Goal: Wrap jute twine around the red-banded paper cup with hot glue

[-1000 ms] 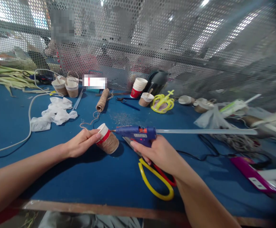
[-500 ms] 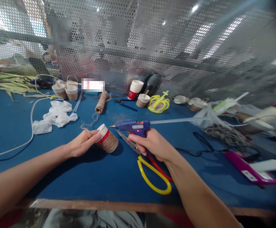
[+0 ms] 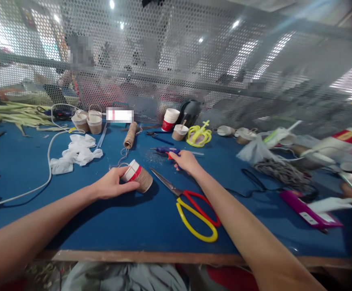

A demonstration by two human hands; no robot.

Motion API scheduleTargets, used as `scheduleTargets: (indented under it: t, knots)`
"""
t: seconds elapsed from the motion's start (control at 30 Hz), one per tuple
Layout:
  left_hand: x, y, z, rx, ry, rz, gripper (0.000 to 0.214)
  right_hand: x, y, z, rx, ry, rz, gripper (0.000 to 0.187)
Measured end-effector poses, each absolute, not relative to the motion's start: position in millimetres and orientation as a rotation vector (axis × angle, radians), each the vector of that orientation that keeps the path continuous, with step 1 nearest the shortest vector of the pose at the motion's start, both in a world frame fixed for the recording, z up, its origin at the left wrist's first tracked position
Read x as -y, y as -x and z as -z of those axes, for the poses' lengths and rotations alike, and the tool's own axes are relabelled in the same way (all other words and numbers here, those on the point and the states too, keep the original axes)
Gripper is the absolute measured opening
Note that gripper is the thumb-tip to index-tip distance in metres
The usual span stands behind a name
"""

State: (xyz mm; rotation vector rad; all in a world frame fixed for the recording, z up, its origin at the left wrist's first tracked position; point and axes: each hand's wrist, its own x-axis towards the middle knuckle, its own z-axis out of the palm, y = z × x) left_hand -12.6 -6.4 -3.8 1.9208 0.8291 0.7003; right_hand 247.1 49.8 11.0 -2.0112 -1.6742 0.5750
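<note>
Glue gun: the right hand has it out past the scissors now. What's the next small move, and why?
Probably let go of the glue gun and bring the right hand back to the cup. The gun seems to lie on the table, and the left hand holds the twine-wrapped cup alone.

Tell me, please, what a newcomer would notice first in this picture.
Probably the red-and-yellow scissors, lying open on the blue table between the arms. Left of them, the left hand holds a twine-wrapped cup; farther back, the right hand grips a blue glue gun.
</note>
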Motion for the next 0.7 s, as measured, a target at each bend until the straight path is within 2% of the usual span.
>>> scheduleTargets:
  t: [0.17, 0.23, 0.4, 0.47, 0.57, 0.7]
  knots:
    - [8, 11, 2, -0.866, -2.0, -0.691, 0.036, -44, -232, -28, 1.815, 2.005, -0.257, 0.014]
    - [8, 11, 2, -0.88, -2.023, -0.704, 0.035, -34, -214, -40, 1.944, 1.876, -0.203, 0.017]
    - [7, 9, 5, -0.893, -2.059, -0.716, 0.03, -14, -159, -59, 2.447, 1.245, -0.506, 0.026]
    - [8, 8, 5, -0.86, -2.064, -0.694, 0.027, -13, -145, -60, 2.5, 1.158, -0.578, 0.027]
    - [11, 7, 3, -0.797, -2.098, -0.674, 0.022, -14, -140, -60, 2.491, 1.155, -0.701, 0.018]
    - [16, 6, 0, -0.829, -2.064, -0.672, 0.026, -9, -147, -59, 2.269, 1.162, -0.921, 0.009]
